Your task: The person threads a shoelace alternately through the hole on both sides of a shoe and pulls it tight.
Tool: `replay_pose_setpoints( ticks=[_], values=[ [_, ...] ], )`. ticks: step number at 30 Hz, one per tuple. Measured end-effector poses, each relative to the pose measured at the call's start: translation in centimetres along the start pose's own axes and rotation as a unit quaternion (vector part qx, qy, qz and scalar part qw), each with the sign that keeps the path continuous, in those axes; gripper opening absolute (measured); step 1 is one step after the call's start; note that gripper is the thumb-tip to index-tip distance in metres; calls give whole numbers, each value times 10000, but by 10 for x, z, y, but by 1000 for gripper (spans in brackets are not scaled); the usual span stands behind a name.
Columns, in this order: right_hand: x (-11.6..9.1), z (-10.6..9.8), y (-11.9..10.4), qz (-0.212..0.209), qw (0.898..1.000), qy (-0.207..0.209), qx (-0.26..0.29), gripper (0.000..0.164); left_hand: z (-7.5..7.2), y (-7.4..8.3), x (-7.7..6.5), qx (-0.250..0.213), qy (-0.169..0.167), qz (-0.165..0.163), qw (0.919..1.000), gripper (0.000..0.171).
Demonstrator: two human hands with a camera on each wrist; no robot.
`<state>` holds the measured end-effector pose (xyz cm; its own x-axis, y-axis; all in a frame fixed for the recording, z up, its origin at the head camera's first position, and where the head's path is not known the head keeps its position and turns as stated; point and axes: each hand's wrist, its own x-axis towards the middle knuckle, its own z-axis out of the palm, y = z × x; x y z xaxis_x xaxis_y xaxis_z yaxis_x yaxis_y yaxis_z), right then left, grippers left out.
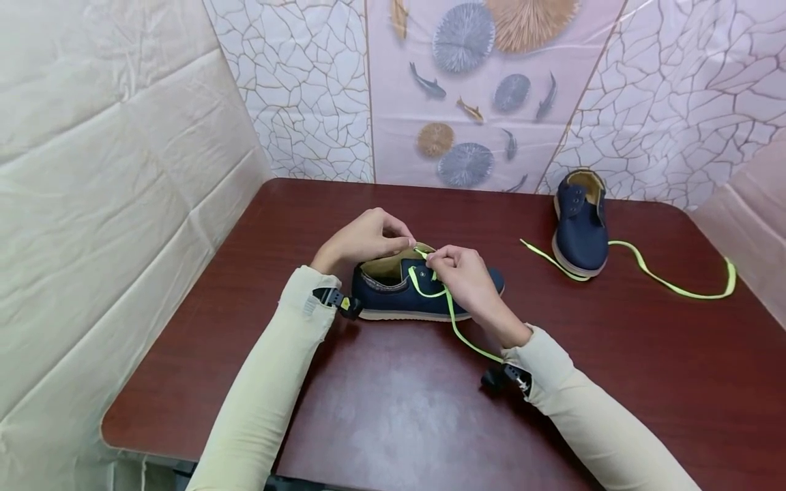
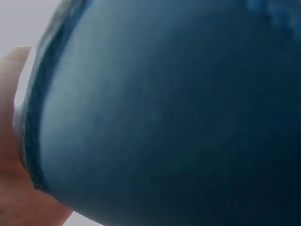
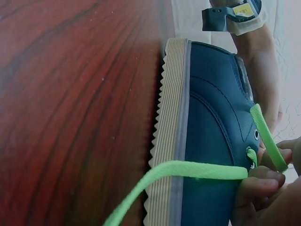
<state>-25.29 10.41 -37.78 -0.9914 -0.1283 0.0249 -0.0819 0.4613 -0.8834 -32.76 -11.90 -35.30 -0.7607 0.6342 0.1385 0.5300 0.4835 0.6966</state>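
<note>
A navy blue shoe (image 1: 393,301) with a pale ridged sole stands side-on on the table, its toe to the right. My right hand (image 1: 465,276) pinches a neon green shoelace (image 1: 455,322) above the eyelets; a loop and a long end hang down the near side. Across the shoe's opening reaches my left hand (image 1: 368,237), thumb and finger pinching the far eyelet flap. The right wrist view has the lace (image 3: 197,169) crossing the shoe's side (image 3: 207,122) by the right fingers (image 3: 263,186). Blue upper (image 2: 141,117) fills most of the left wrist view, hiding the left fingertips.
On the right side of the dark red table (image 1: 393,409), a second navy shoe (image 1: 580,228) stands with its toe towards me. Its green lace (image 1: 675,290) trails out on both sides. Patterned curtains (image 1: 307,88) hang behind the table, and cloth (image 1: 110,204) covers the left side.
</note>
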Motion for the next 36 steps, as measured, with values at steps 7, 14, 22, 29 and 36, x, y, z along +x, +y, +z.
replay_pose_setpoints(
  ticks=[7,14,22,29,36],
  values=[
    [1,6,0,-97,9997,195,-65,22,-3,-2,-1,-231,-229,-126,9994,17],
    [0,15,0,-153,9983,557,-118,23,-2,-7,-2,-466,-449,-4,9979,22],
    [-2,16,2,-101,9969,782,-79,22,8,-6,2,-515,-348,-165,9979,19],
    [-3,16,4,-21,9981,609,-27,26,11,-8,0,-808,-42,-395,9959,17],
    [1,12,-1,204,9982,253,496,27,1,-8,-1,-999,449,-673,9917,18]
  ],
)
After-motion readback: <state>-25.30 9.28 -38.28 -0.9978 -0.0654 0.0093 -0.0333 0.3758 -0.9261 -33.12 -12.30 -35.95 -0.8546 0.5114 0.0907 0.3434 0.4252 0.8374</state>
